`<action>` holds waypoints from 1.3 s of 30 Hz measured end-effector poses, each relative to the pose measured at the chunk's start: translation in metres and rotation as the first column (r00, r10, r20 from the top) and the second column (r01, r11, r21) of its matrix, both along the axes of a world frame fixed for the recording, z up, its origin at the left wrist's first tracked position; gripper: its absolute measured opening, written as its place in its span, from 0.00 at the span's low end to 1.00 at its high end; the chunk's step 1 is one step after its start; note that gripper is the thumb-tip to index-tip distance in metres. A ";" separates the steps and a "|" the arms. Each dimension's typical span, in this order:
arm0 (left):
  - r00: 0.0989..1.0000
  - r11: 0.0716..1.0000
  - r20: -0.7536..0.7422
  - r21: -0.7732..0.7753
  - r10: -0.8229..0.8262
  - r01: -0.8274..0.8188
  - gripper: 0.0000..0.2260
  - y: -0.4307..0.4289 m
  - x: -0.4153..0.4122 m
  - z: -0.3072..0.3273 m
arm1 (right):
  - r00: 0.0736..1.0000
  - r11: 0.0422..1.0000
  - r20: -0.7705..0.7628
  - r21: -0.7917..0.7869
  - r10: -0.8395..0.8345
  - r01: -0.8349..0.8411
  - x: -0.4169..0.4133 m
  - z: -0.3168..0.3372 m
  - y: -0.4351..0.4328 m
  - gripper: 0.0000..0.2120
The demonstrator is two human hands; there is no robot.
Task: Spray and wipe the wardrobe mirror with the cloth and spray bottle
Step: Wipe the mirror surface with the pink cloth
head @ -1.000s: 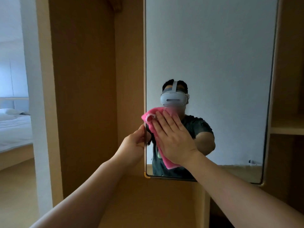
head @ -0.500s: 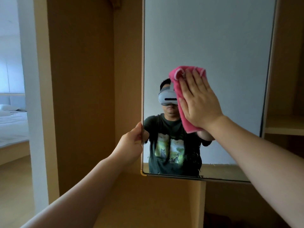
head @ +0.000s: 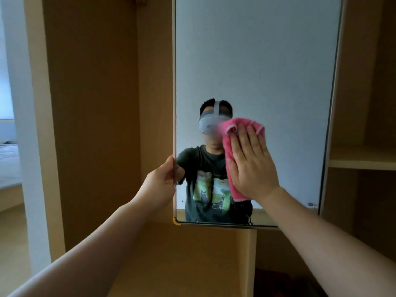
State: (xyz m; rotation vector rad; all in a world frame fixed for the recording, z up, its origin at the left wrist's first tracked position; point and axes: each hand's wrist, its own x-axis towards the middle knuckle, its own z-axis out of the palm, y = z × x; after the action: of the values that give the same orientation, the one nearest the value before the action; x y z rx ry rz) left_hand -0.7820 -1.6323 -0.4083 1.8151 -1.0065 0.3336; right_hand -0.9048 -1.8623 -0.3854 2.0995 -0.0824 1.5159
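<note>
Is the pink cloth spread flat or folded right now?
Folded: the cloth shows doubled, curled hems above the right hand pressing it to the mirror.

Mirror [head: 267, 61] — top edge runs out of frame above; its lower right corner sits behind the right forearm [head: 321, 243]. Cloth [head: 230, 151]: mostly covered by the flat right hand [head: 250, 166]; only the top fold, left strip and a bottom corner show. Left hand [head: 159, 185] grips the mirror's left edge, fingertips hidden behind the panel. Reflected person [head: 205, 168]: face blurred, lower torso cut by the mirror's bottom edge. Small grey item [head: 311, 204] low right on the glass — too small to identify. Specks [head: 249, 221] along the bottom: drops or marks, cannot tell. Bed [head: 8, 163] and shelf [head: 364, 157] are clipped by the frame's sides. Left forearm [head: 85, 254] and the right one exit at the bottom edge.
</note>
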 end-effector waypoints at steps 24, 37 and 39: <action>0.996 0.996 0.039 -0.028 0.081 -0.080 0.22 -0.010 0.002 -0.007 | 0.996 0.989 -0.081 -0.143 -0.042 0.030 -0.037 0.001 -0.037 0.29; 0.997 0.996 0.062 -0.084 0.035 -0.030 0.19 -0.013 0.001 -0.010 | 0.986 0.986 0.067 0.072 -0.155 0.150 -0.060 0.059 -0.064 0.29; 0.998 0.996 0.060 -0.081 0.032 -0.027 0.17 -0.012 0.001 -0.010 | 0.985 0.986 0.079 0.086 -0.151 0.144 -0.060 0.057 -0.065 0.29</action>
State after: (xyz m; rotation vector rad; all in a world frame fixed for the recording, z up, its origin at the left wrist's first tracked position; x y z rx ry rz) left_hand -0.7812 -1.6446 -0.4188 1.7580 -0.9955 0.4446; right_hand -0.9648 -1.9270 -0.3287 2.0410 -0.3282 1.5347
